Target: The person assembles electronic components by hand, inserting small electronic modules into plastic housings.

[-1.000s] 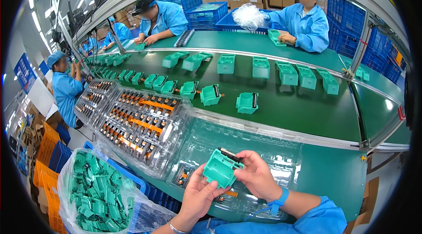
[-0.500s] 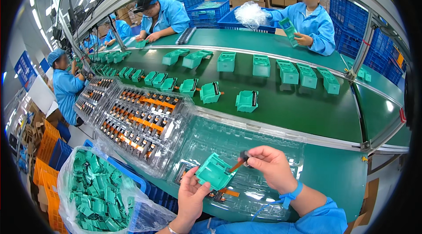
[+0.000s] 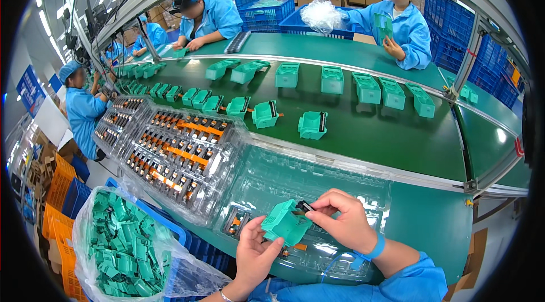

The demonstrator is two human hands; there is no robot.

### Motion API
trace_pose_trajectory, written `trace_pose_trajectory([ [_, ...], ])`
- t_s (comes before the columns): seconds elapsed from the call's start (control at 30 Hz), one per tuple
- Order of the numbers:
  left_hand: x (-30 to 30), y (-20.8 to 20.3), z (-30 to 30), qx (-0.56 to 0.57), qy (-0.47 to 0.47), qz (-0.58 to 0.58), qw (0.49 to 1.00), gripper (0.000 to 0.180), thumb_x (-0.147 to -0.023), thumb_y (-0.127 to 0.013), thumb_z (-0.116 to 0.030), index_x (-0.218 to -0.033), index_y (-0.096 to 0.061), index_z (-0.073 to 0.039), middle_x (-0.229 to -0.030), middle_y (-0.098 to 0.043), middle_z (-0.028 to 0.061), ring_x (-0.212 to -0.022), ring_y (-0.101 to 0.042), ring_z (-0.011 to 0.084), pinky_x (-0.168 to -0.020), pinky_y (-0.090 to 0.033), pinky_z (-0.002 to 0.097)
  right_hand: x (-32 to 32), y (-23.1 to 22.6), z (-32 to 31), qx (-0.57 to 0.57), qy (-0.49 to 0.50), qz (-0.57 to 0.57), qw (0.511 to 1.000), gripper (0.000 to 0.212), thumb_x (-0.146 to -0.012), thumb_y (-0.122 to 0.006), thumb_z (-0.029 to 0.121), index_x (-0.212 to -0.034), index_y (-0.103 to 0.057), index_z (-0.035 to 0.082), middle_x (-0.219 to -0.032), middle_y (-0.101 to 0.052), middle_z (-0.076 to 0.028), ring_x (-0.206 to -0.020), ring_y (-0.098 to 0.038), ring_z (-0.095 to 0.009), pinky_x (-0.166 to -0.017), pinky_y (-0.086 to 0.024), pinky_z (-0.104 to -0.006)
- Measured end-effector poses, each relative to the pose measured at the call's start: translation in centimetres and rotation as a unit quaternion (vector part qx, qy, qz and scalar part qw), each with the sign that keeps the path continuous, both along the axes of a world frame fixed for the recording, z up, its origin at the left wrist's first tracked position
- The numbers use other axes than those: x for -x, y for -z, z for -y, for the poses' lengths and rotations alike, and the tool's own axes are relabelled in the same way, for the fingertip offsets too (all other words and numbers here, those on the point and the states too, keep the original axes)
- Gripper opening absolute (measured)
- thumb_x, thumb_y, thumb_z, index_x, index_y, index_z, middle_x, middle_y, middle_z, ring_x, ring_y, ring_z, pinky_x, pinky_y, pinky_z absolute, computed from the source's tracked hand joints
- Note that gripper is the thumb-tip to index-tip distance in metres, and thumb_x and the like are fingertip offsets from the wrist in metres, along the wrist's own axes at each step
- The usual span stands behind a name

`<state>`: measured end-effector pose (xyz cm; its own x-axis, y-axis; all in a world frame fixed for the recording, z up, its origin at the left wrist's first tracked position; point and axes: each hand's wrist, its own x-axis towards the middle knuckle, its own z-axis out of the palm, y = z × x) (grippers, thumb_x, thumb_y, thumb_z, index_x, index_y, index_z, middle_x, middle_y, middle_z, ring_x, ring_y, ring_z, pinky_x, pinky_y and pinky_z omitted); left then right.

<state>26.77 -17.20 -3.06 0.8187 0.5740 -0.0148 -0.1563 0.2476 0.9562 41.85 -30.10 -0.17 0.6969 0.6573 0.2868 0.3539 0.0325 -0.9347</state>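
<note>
My left hand (image 3: pixel 256 252) grips a green plastic housing (image 3: pixel 282 223) by its left and lower sides, fingers behind it and thumb in front. Between the thumb and fingertips of my right hand (image 3: pixel 344 221) is a small black part (image 3: pixel 304 206), which sits at the housing's upper right rim; I cannot tell whether it is seated there. Its orange ribbon is mostly hidden now. Below the housing, a clear plastic tray (image 3: pixel 357 202) lies on the green bench, with a few black parts with orange ribbons (image 3: pixel 235 221) in it.
Stacked clear trays full of ribbon parts (image 3: pixel 187 154) stand at left. A bag of green housings (image 3: pixel 128 245) sits in a blue crate at lower left. Beyond a metal rail, a green conveyor (image 3: pixel 363 137) carries rows of housings (image 3: pixel 313 125). Co-workers (image 3: pixel 400 29) work across it.
My right hand has moved slightly left and down, bringing the black part against the housing's rim. The housing has tilted in my left hand. The far co-worker has raised a green housing.
</note>
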Motion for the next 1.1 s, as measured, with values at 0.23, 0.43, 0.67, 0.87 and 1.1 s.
trace_pose_trajectory([
  [0.23, 0.2, -0.4, 0.2, -0.016, 0.011, -0.007, 1.0, 0.052, -0.08, -0.061, 0.008, -0.125, -0.036, 0.003, -0.117, -0.052, 0.014, -0.109, -0.051, 0.0186, -0.092, -0.044, 0.031, -0.5, 0.8, -0.2, 0.094, -0.032, -0.037, 0.994, 0.014, -0.077, -0.071, 0.006, -0.087, -0.063, 0.0, -0.08, -0.062, -0.005, -0.067, -0.059, -0.008, -0.06, -0.048, -0.02],
  [0.43, 0.5, -0.4, -0.2, 0.016, 0.029, -0.021, 0.999, 0.052, -0.08, -0.062, 0.007, -0.124, -0.036, 0.003, -0.116, -0.053, 0.0143, -0.106, -0.053, 0.0186, -0.092, -0.044, 0.0315, -0.8, 2.3, -0.5, 0.058, -0.08, -0.194, 0.976, 0.014, -0.081, -0.069, 0.01, -0.09, -0.063, 0.001, -0.08, -0.064, -0.003, -0.07, -0.058, -0.006, -0.062, -0.048, -0.0211],
  [0.67, 0.4, -0.6, -0.6, -0.026, 0.047, -0.005, 0.999, 0.052, -0.081, -0.058, 0.01, -0.127, -0.033, 0.004, -0.116, -0.049, 0.0151, -0.108, -0.052, 0.0194, -0.09, -0.049, 0.0332, -0.6, 3.5, -0.6, 0.017, -0.068, -0.191, 0.979, 0.015, -0.082, -0.068, 0.012, -0.092, -0.063, 0.002, -0.079, -0.063, -0.003, -0.071, -0.058, -0.008, -0.062, -0.047, -0.0226],
  [0.87, 0.7, -0.4, -0.3, -0.027, 0.044, -0.001, 0.999, 0.052, -0.081, -0.058, 0.011, -0.127, -0.034, 0.005, -0.113, -0.049, 0.0145, -0.104, -0.055, 0.0196, -0.088, -0.05, 0.0321, -0.8, 2.5, -0.6, 0.056, -0.111, -0.184, 0.975, 0.019, -0.081, -0.069, 0.013, -0.093, -0.061, 0.001, -0.077, -0.062, -0.005, -0.07, -0.059, -0.01, -0.061, -0.048, -0.0244],
  [1.1, 0.9, 0.0, -0.4, -0.016, 0.066, 0.007, 0.998, 0.052, -0.081, -0.06, 0.01, -0.127, -0.035, 0.005, -0.115, -0.05, 0.0155, -0.105, -0.054, 0.0203, -0.088, -0.05, 0.0327, -1.0, 2.8, -0.1, 0.105, -0.135, -0.148, 0.974, 0.019, -0.08, -0.069, 0.013, -0.091, -0.061, 0.0, -0.076, -0.061, -0.004, -0.066, -0.058, -0.011, -0.059, -0.047, -0.025],
])
